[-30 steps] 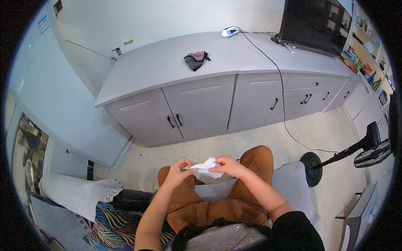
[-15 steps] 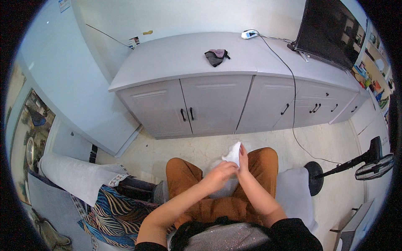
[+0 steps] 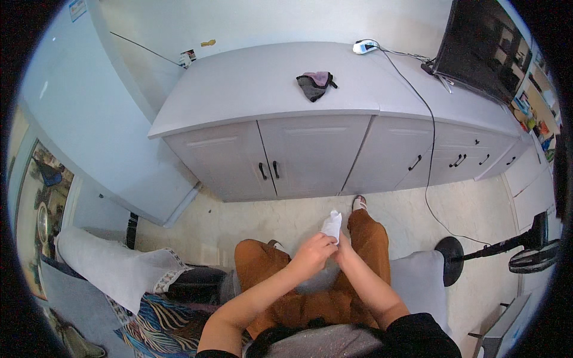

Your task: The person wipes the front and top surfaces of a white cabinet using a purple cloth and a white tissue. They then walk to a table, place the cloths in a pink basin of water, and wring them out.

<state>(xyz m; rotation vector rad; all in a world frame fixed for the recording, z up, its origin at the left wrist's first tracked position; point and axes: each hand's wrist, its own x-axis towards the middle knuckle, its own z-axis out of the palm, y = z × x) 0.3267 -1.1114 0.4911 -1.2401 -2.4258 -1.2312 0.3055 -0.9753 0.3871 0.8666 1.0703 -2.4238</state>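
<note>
In front of my lap a soft, crumpled white piece, cloth or tissue by its look, sticks up from between my two hands. My left hand is closed, its fingers pinching the lower end. Against the other side of the same piece lies my right hand, partly wrapped round its base; some of its fingers are hidden. The two hands meet over the gap between my knees, in brown trousers.
A long grey cabinet stands ahead, bearing a folded grey and pink cloth item, a white device and a television. A black cable hangs down its front. To the right stands a fan; leftward, draped fabric.
The white piece has turned narrower and more upright, its top slightly lower. My right hand has slid down to its base. My right leg has stretched forward, showing the shoe.
</note>
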